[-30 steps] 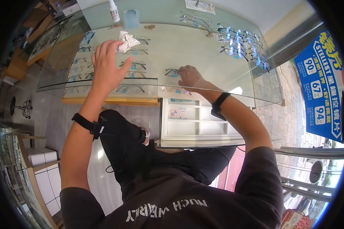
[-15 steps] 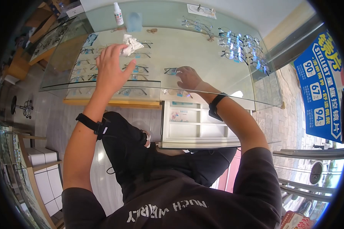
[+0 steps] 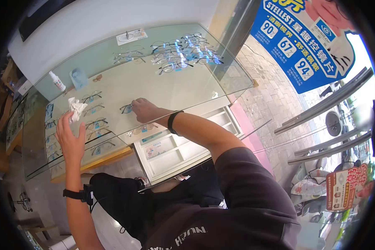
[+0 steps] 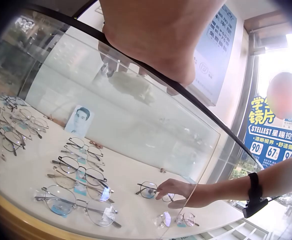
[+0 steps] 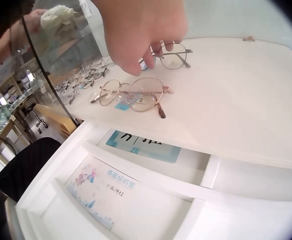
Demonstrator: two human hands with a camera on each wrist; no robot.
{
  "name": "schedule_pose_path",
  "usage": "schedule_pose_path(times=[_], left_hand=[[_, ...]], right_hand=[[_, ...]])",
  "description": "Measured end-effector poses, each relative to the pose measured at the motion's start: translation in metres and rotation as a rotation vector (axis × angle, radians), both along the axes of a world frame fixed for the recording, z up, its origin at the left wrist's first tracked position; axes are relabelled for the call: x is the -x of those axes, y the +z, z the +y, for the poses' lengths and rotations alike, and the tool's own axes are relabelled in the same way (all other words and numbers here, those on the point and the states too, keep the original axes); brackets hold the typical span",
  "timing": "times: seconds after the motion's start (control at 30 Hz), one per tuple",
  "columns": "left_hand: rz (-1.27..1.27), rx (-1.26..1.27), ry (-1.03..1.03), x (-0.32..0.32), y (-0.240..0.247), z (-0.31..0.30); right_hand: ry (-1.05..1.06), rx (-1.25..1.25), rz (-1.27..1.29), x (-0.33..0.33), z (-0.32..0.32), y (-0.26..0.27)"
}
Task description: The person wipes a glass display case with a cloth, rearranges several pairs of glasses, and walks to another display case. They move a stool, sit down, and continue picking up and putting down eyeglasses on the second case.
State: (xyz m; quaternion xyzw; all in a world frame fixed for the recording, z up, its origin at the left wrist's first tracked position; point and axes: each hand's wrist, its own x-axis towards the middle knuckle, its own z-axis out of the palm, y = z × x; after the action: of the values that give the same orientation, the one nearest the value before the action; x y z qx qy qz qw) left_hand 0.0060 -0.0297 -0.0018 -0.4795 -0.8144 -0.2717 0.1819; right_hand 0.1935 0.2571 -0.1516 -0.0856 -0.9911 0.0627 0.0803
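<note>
In the head view my left hand is at the left part of the glass case, thumb spread away, fingertips against a crumpled white tissue. The left wrist view shows the tissue through the glass. Inside the case, my right hand has its fingers on dark-rimmed glasses. From the right wrist, my right hand covers the middle of these glasses, thumb and fingers around the frame. Nearer the case's edge lie gold-rimmed glasses with a blue tag.
Rows of glasses lie at the left, and more stand at the back right. A spray bottle and a blue holder are at the back left. Below the case, a white compartmented drawer stands pulled out.
The head view has swung, so the case appears tilted and further left. Both hands remain beside the same things, my left at the tissue and my right at the dark-rimmed glasses.
</note>
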Motion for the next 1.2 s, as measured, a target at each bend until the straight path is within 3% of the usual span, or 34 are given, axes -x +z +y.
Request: schedule_pose_path(times=[0.1, 0.17, 0.33, 0.63, 0.77, 1.03, 1.13, 1.2], left_hand=[[-0.012, 0.019, 0.009, 0.005, -0.003, 0.0], [0.006, 0.026, 0.019, 0.009, -0.007, -0.001], [-0.036, 0.012, -0.062, 0.014, -0.007, 0.0], [-0.044, -0.013, -0.087, 0.018, -0.007, 0.0], [-0.053, -0.015, -0.069, 0.017, -0.007, 0.0], [-0.049, -0.026, -0.022, 0.008, -0.002, 0.002], [-0.02, -0.016, -0.014, 0.013, -0.005, 0.001], [-0.023, 0.0, 0.02, 0.014, -0.007, 0.001]], right_hand=[[0.004, -0.002, -0.038, 0.004, -0.002, 0.002], [0.064, 0.025, 0.12, 0.006, -0.004, -0.003], [0.077, -0.007, -0.13, 0.02, -0.009, -0.004], [-0.014, 0.098, -0.118, 0.01, -0.012, -0.002], [0.009, 0.029, -0.11, 0.005, -0.012, 0.003], [0.227, -0.311, -0.033, -0.025, -0.04, 0.043], [0.326, -0.248, 0.143, -0.047, -0.05, 0.053], [0.331, -0.177, 0.049, -0.067, -0.063, 0.082]])
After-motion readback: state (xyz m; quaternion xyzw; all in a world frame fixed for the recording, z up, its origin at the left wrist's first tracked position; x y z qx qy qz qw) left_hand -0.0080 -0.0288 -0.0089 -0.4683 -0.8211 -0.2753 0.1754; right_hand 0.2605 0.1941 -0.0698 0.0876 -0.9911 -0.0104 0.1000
